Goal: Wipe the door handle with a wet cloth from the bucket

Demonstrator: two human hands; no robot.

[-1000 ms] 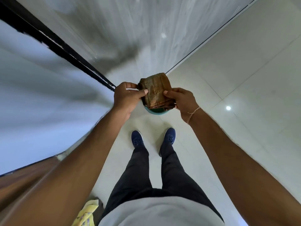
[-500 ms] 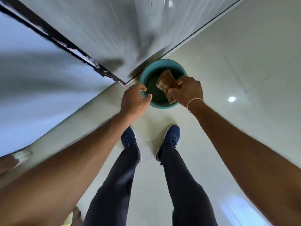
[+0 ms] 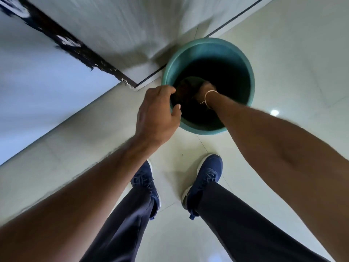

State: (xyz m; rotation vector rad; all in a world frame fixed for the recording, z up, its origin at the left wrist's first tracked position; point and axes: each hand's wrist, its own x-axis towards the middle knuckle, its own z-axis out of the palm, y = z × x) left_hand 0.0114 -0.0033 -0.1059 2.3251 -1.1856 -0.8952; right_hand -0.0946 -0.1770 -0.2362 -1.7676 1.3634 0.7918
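Where water darkens, hand (image 3: 203, 91) inside bucket (image 3: 188, 125)

Right hand (image 3: 203, 91) deep inside teal bucket (image 3: 249, 80) — left hand (image 3: 156, 112) at rim

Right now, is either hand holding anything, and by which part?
The right hand is down inside the bucket at the dark cloth; the grip and its place are too dark to tell. The left hand hovers at the rim, holding nothing.

1 head-worn wide-angle view looks steeply down, close over a bucket (image 3: 207, 86) on the floor (image 3: 292, 53).
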